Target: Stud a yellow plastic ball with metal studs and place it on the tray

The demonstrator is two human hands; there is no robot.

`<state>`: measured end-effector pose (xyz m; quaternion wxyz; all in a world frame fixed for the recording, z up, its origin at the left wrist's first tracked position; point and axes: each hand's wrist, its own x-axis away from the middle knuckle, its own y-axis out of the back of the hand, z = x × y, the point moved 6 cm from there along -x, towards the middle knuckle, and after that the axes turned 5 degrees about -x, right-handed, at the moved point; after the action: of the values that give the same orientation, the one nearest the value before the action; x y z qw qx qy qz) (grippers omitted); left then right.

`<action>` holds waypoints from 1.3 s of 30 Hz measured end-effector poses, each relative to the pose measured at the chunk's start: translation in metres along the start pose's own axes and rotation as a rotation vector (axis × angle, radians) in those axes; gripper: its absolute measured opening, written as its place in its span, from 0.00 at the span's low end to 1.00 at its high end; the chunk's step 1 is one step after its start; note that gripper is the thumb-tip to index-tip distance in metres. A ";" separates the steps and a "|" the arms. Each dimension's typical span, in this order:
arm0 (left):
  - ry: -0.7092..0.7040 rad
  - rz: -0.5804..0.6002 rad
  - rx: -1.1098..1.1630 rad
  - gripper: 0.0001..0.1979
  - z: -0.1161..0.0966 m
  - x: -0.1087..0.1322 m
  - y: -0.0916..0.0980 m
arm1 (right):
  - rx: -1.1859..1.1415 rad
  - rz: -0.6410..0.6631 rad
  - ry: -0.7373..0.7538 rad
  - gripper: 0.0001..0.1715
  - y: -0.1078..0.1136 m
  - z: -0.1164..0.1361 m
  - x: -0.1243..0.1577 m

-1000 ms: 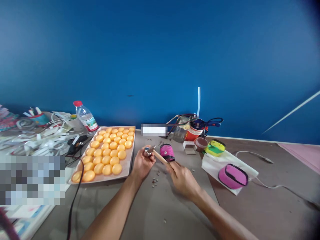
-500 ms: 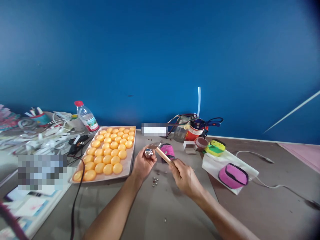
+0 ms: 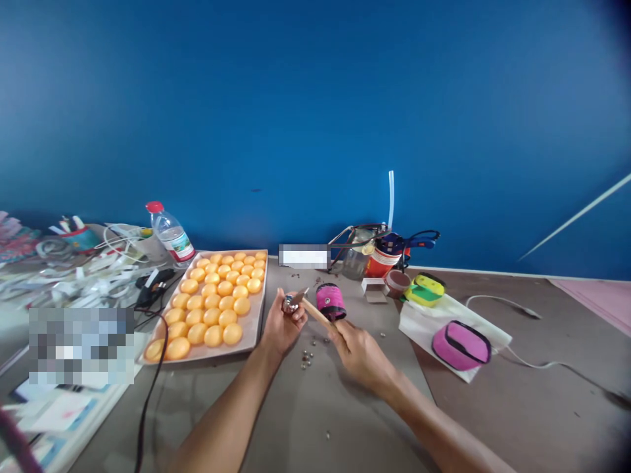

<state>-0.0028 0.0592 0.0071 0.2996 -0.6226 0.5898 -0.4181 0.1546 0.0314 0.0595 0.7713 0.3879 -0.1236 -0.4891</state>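
My left hand [image 3: 279, 330] is closed around a shiny silver ball [image 3: 288, 305], held up in the fingers just right of the tray. My right hand [image 3: 363, 355] grips a hammer [image 3: 316, 314] by its wooden handle. The metal head of the hammer is at the ball and covers part of it; whether they touch I cannot tell. Just beyond the handle stands a small pink band with black edging [image 3: 330, 300]. Below my hands several tiny shiny metal pieces [image 3: 306, 359] lie loose on the table.
A tray [image 3: 252, 328] of orange-yellow balls sits at left, with a water bottle [image 3: 172, 236] behind it. A black cable [image 3: 152, 381] runs over its corner. At right, pink [image 3: 461, 345] and yellow [image 3: 424, 291] pouches lie on white paper. A red cup [image 3: 382, 261] holds tools at the back.
The hammer head has tilted and come down slightly to the left over the ball. My right hand has shifted a little, leaving more of the pink band in view.
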 end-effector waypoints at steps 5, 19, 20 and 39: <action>-0.006 -0.003 -0.080 0.16 0.001 -0.001 0.001 | -0.028 -0.063 0.002 0.13 0.007 0.001 0.000; 0.012 -0.071 -0.115 0.13 0.001 -0.005 0.011 | -0.012 -0.026 -0.046 0.11 0.005 0.001 0.001; 0.009 -0.092 -0.103 0.13 0.001 -0.004 0.012 | -0.008 0.003 -0.057 0.11 0.002 -0.001 0.000; 0.049 -0.004 -0.115 0.14 0.004 -0.002 0.003 | -0.057 -0.038 -0.028 0.12 0.008 0.000 0.001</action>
<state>-0.0006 0.0601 0.0026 0.2479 -0.6298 0.6187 -0.3990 0.1603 0.0322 0.0655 0.7709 0.3612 -0.1128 -0.5124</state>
